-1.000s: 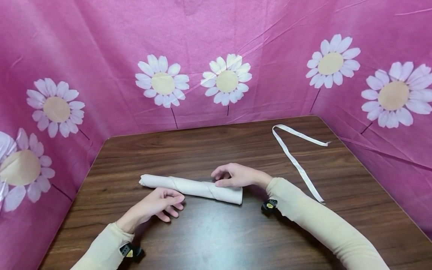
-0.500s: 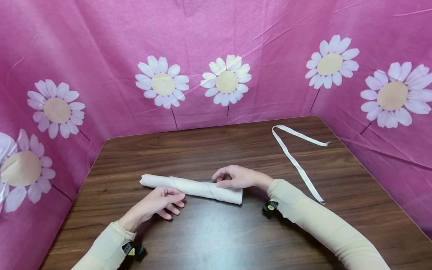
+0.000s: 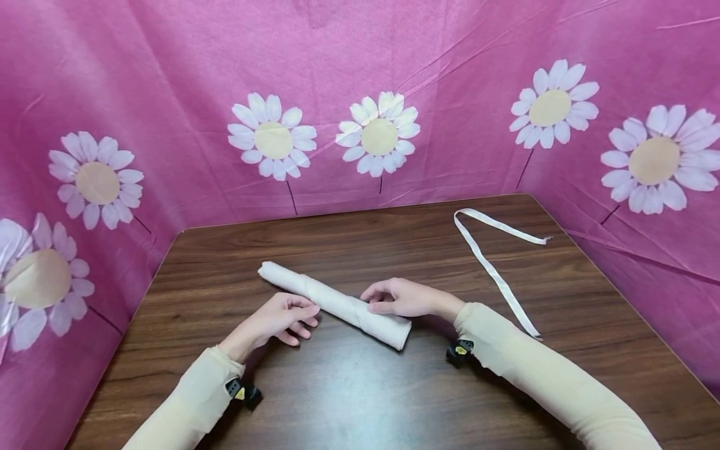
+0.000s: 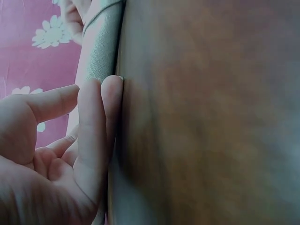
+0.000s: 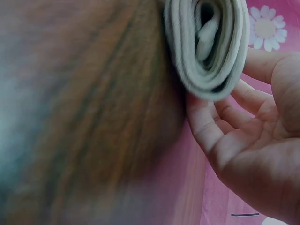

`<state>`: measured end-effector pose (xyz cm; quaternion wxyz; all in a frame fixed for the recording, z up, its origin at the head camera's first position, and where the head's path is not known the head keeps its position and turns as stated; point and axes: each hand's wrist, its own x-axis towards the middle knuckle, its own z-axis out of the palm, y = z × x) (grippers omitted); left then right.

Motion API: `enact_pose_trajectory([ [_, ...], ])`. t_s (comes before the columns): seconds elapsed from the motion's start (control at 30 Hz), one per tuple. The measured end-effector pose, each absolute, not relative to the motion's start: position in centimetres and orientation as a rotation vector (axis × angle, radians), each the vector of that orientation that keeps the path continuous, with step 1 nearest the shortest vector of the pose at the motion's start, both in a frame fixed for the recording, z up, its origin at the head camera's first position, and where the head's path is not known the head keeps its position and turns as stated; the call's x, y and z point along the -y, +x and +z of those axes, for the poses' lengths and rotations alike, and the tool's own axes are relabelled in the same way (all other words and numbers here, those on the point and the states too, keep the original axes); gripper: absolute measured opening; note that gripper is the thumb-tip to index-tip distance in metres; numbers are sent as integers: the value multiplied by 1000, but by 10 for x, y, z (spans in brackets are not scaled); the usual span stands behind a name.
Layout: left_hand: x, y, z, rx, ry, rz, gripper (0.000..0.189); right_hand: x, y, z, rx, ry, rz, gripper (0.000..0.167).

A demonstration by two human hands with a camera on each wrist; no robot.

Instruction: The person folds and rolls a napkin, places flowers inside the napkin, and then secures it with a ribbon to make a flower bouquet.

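Observation:
An off-white rolled cloth (image 3: 329,297) lies slantwise on the table, its left end farther away than its right. From the near side, the left hand (image 3: 284,319) touches the roll's middle with loosely extended fingers (image 4: 91,126). Over the right part of the roll is the right hand (image 3: 405,297). Its thumb (image 5: 262,63) lies against the cloth while its other fingers reach along the far side, loosely holding it. The right wrist view shows the roll's end (image 5: 208,51) with layered, flattened coils. Part of the far side is hidden in the head view.
A white ribbon (image 3: 486,262) lies bent on the right of the brown wooden table (image 3: 349,394), beyond the right forearm. Pink curtain (image 3: 326,62) printed with daisies hangs along the back and both sides of the table.
The rolled cloth has turned on the table: its left end has swung away and to the right, its right end slightly nearer. Both hands have shifted right, the left one also forward.

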<state>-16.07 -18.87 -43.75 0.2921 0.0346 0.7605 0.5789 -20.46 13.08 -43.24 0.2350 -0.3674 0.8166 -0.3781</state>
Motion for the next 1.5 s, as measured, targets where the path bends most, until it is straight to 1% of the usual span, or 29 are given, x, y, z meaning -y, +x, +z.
enact_pose_trajectory([
  [0.1, 180, -171, -437, -2034, 99, 1538, 40, -135, -202, -433, -2216, -976, -1081, 31],
  [0.3, 163, -193, -438, -2049, 124, 1540, 40, -141, -196, -434, -2141, -870, -1182, 40],
  [0.63, 129, -219, -435, -2007, 149, 1541, 37, -148, -190, -435, -2049, -695, -1317, 62],
  [0.83, 110, -231, -438, -2009, 158, 1556, 42, -150, -184, -432, -2051, -659, -1358, 67],
  [0.97, 101, -237, -438, -1999, 169, 1556, 46, -152, -184, -432, -2064, -641, -1368, 74],
  [1.07, 98, -242, -437, -1997, 175, 1532, 45, -154, -191, -432, -2078, -537, -1386, 81],
  [1.17, 95, -248, -436, -2008, 180, 1512, 43, -155, -207, -432, -2083, -398, -1446, 84],
  [1.33, 91, -252, -438, -1978, 187, 1528, 42, -152, -236, -433, -2021, -264, -1533, 80],
  [1.5, 92, -247, -444, -1907, 161, 1583, 40, -144, -250, -436, -1939, -170, -1588, 74],
])
